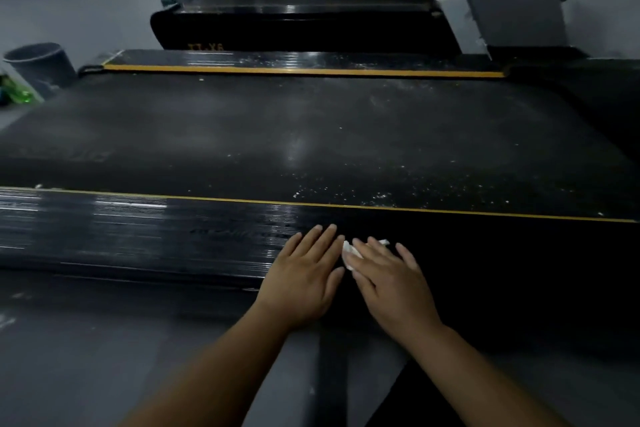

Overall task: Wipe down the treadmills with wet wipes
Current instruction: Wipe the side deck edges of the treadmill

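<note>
Both hands lie flat, palms down, on the near side rail [145, 229] of the closest treadmill [311, 135], a ribbed black strip edged by a thin yellow line [381, 207]. The left hand [304, 274] is spread open with its fingers straight and grips nothing; it simply presses on the rail. The right hand [391, 284] lies just beside it, fingers extended, pressing a crumpled white wet wipe [348, 253] against the rail; the wipe shows only as a small bunch between the two hands and a sliver past the right fingertips, the remainder hidden under the palm. Left of the hands, the rail gleams with streaked reflections. Beyond the yellow line, the treadmill's wide black belt carries scattered white specks and dusty smears, thickest just past the hands. On the belt's far side runs a second rail with a broader yellow stripe [304, 71]. Further treadmills [304, 21] line up behind it. Near the closest treadmill's far left corner stands a grey bin [41, 64] on the pale floor, with something green [17, 90] beside it, too blurred to identify.
</note>
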A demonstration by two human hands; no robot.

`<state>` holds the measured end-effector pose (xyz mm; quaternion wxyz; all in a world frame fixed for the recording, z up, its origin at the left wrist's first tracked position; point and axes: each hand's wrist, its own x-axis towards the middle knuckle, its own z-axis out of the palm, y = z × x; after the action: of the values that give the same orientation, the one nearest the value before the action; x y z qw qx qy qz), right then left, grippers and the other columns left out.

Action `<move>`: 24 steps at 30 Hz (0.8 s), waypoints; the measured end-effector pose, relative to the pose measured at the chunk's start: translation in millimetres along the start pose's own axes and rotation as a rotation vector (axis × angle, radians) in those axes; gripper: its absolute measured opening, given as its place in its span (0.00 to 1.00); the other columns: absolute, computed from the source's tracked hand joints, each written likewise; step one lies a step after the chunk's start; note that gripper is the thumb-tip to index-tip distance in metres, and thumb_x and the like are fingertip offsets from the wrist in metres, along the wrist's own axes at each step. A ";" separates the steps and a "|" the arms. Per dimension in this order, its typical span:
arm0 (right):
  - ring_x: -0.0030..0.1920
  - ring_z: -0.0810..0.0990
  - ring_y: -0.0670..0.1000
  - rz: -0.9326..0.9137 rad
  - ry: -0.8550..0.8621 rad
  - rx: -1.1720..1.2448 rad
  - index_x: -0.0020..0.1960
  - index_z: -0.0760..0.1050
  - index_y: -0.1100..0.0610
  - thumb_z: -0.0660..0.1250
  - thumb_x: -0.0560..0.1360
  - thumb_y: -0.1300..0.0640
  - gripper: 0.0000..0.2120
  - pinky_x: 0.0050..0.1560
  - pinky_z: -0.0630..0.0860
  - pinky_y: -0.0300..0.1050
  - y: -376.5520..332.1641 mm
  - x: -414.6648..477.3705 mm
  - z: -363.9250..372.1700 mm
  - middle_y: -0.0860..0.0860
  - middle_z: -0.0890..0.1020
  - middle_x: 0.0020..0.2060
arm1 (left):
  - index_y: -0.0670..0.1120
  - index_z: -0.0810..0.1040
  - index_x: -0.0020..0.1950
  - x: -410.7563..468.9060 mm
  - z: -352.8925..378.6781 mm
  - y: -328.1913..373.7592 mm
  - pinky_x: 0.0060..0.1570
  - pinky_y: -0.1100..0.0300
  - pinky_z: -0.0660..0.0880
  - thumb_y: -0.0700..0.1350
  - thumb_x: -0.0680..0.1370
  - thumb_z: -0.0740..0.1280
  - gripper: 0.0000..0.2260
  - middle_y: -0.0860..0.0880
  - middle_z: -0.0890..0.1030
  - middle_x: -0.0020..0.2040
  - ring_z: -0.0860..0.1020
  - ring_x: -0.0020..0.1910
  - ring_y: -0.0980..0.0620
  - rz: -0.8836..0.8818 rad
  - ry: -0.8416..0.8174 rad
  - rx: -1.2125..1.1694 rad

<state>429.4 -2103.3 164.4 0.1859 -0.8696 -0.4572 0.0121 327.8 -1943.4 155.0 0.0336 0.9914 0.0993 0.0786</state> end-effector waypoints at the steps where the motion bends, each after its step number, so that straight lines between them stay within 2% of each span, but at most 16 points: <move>1: 0.74 0.70 0.48 -0.012 -0.012 0.021 0.69 0.77 0.45 0.48 0.80 0.46 0.25 0.72 0.60 0.54 -7.5 3.7 3.6 0.43 0.75 0.71 | 0.46 0.72 0.75 -2.1 -0.2 -2.9 0.71 0.45 0.70 0.56 0.84 0.52 0.25 0.46 0.70 0.76 0.69 0.75 0.46 -0.005 0.002 0.003; 3: 0.76 0.66 0.47 -0.027 -0.056 0.053 0.70 0.76 0.45 0.45 0.79 0.44 0.27 0.74 0.54 0.51 -15.3 10.6 5.7 0.43 0.72 0.73 | 0.45 0.73 0.75 -5.2 -2.3 -8.8 0.71 0.44 0.70 0.55 0.84 0.52 0.25 0.46 0.71 0.75 0.70 0.75 0.46 -0.015 0.011 0.012; 5: 0.77 0.64 0.50 -0.026 -0.070 0.041 0.71 0.74 0.42 0.46 0.79 0.42 0.27 0.75 0.51 0.52 -11.2 11.7 3.7 0.47 0.69 0.76 | 0.45 0.73 0.75 -12.9 -1.8 -23.3 0.74 0.45 0.65 0.56 0.84 0.51 0.26 0.45 0.71 0.76 0.69 0.75 0.46 -0.017 0.024 0.045; 8: 0.78 0.63 0.57 0.032 0.004 -0.055 0.71 0.73 0.41 0.50 0.79 0.44 0.23 0.75 0.57 0.59 -12.3 8.0 5.7 0.56 0.66 0.77 | 0.46 0.70 0.77 -23.8 -3.4 -49.4 0.74 0.45 0.56 0.57 0.84 0.50 0.26 0.47 0.69 0.77 0.66 0.77 0.46 -0.069 0.042 0.063; 10: 0.76 0.66 0.59 0.060 0.001 -0.124 0.73 0.70 0.43 0.49 0.80 0.46 0.24 0.74 0.60 0.59 -24.7 7.0 12.2 0.58 0.69 0.75 | 0.47 0.70 0.77 -25.9 -4.0 -53.1 0.74 0.45 0.56 0.57 0.84 0.50 0.26 0.47 0.68 0.78 0.65 0.77 0.46 -0.091 0.033 0.054; 12: 0.75 0.67 0.60 0.061 0.016 -0.153 0.73 0.69 0.44 0.50 0.80 0.45 0.24 0.73 0.61 0.60 -34.2 8.3 13.4 0.59 0.69 0.74 | 0.47 0.70 0.77 -24.7 -4.2 -51.3 0.75 0.43 0.60 0.57 0.83 0.50 0.26 0.47 0.68 0.78 0.66 0.77 0.46 -0.090 0.032 0.040; 14: 0.77 0.64 0.60 0.117 0.056 -0.148 0.72 0.71 0.44 0.50 0.79 0.43 0.24 0.74 0.60 0.62 -35.7 8.0 10.6 0.59 0.66 0.76 | 0.47 0.70 0.77 -25.8 -6.1 -51.8 0.75 0.41 0.62 0.59 0.83 0.50 0.27 0.46 0.67 0.78 0.64 0.78 0.46 -0.070 0.019 0.022; 16: 0.76 0.66 0.59 0.134 0.041 -0.124 0.72 0.72 0.45 0.49 0.79 0.40 0.26 0.75 0.60 0.61 -41.0 2.2 10.2 0.57 0.68 0.76 | 0.47 0.66 0.79 -30.4 -8.1 -57.9 0.77 0.41 0.58 0.61 0.83 0.48 0.29 0.47 0.63 0.80 0.59 0.80 0.46 -0.050 0.017 0.011; 18: 0.76 0.67 0.55 0.057 -0.003 -0.144 0.74 0.70 0.46 0.48 0.80 0.40 0.27 0.75 0.60 0.58 -46.2 -7.7 16.7 0.54 0.70 0.75 | 0.48 0.65 0.80 -39.5 -9.8 -67.1 0.78 0.42 0.54 0.63 0.83 0.47 0.30 0.48 0.62 0.80 0.58 0.80 0.47 -0.028 0.013 0.017; 20: 0.75 0.68 0.54 -0.002 -0.014 -0.142 0.74 0.70 0.46 0.49 0.81 0.41 0.26 0.74 0.62 0.57 -49.3 -9.1 19.0 0.52 0.72 0.74 | 0.48 0.67 0.79 -51.8 -10.2 -78.5 0.76 0.44 0.53 0.62 0.83 0.49 0.29 0.48 0.65 0.79 0.61 0.79 0.47 0.009 0.034 0.062; 24: 0.68 0.77 0.54 -0.118 0.079 -0.094 0.67 0.77 0.47 0.59 0.78 0.45 0.20 0.68 0.70 0.60 -64.3 7.6 27.0 0.51 0.80 0.66 | 0.47 0.66 0.79 -73.1 -13.5 -97.4 0.75 0.46 0.54 0.61 0.84 0.48 0.29 0.47 0.65 0.79 0.62 0.79 0.46 0.033 -0.005 0.108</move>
<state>377.8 -2055.8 161.9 0.1629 -0.8488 -0.5000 -0.0546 236.2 -1862.3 149.4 -0.0211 0.9934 0.0871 0.0710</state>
